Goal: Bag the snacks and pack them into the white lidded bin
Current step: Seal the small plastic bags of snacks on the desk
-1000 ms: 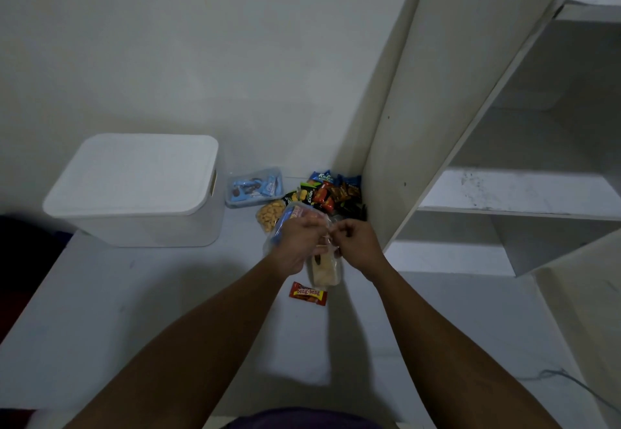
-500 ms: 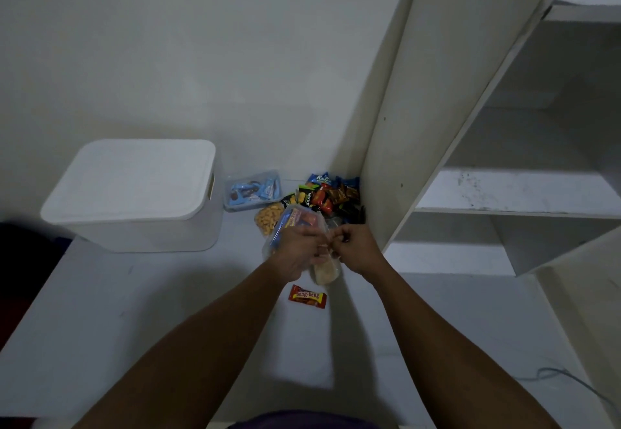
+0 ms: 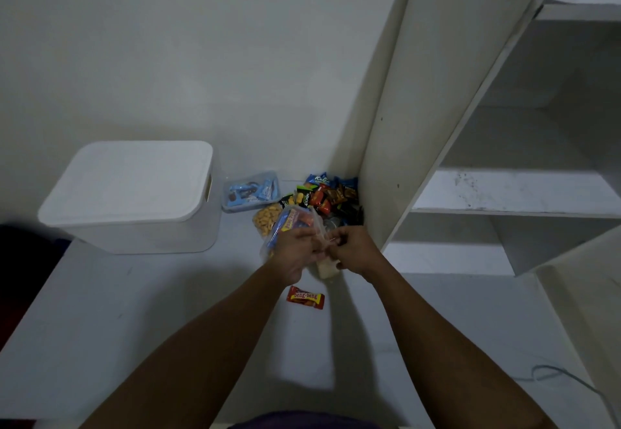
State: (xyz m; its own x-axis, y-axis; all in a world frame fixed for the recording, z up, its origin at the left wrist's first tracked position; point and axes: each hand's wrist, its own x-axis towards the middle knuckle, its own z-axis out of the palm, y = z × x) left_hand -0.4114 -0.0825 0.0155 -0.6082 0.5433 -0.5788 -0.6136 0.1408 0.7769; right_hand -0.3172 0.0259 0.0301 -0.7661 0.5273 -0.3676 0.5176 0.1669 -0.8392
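My left hand (image 3: 295,252) and my right hand (image 3: 351,249) meet above the white surface, both pinching the top edge of a clear plastic bag (image 3: 292,222) that holds snack packets. A pale packet (image 3: 326,269) shows just below my hands. The white lidded bin (image 3: 134,193) stands shut to the left. A pile of loose snack packets (image 3: 329,195) lies behind my hands against the cabinet panel. A sealed bag of blue snacks (image 3: 251,190) and a bag of yellow crackers (image 3: 265,220) lie beside the bin. One red beng-beng bar (image 3: 305,297) lies near my wrists.
A tall cream cabinet panel (image 3: 433,99) leans up on the right, with open white shelves (image 3: 517,193) behind it. A thin cable (image 3: 554,375) trails at the lower right. A dark area (image 3: 20,260) borders the surface's left edge.
My hands stayed together on the bag's top edge, and the bag has lifted slightly toward the snack pile. The bin and loose snacks have not moved.
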